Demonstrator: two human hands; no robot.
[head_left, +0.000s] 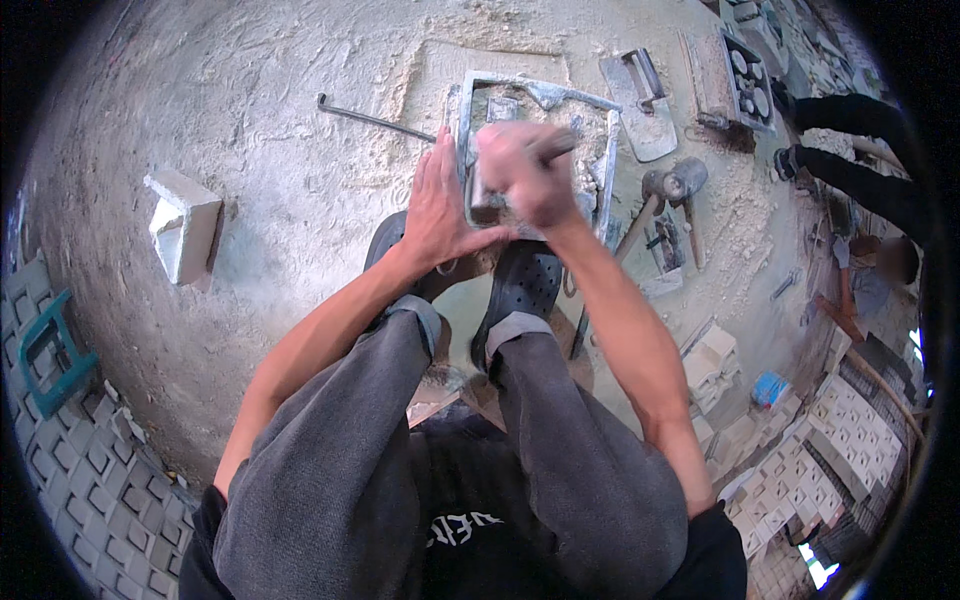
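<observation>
A rectangular metal frame mould (pixel 613 150) lies on the dusty floor in front of my feet, with pale crumbly mix inside. My left hand (pixel 437 205) is open, fingers stretched along the frame's left side and thumb reaching across its near edge. Over the frame, my right hand (pixel 530 180) is closed in a fist, smeared by motion. A short dark bar-like piece (pixel 558 145) sticks out of that fist; its other end is hidden. Left of the frame lies a thin metal rod (pixel 370 118) with a bent tip. A steel float (pixel 645 120) rests to the right.
Two mallets (pixel 688 178) and a small trowel (pixel 662 245) lie right of the frame. A pale block (pixel 185 225) stands at left, near a teal plastic frame (pixel 50 355). Patterned blocks (pixel 790 480) fill the lower right. Another person's dark-clothed legs (pixel 855 175) and a crouching person (pixel 870 275) appear at right.
</observation>
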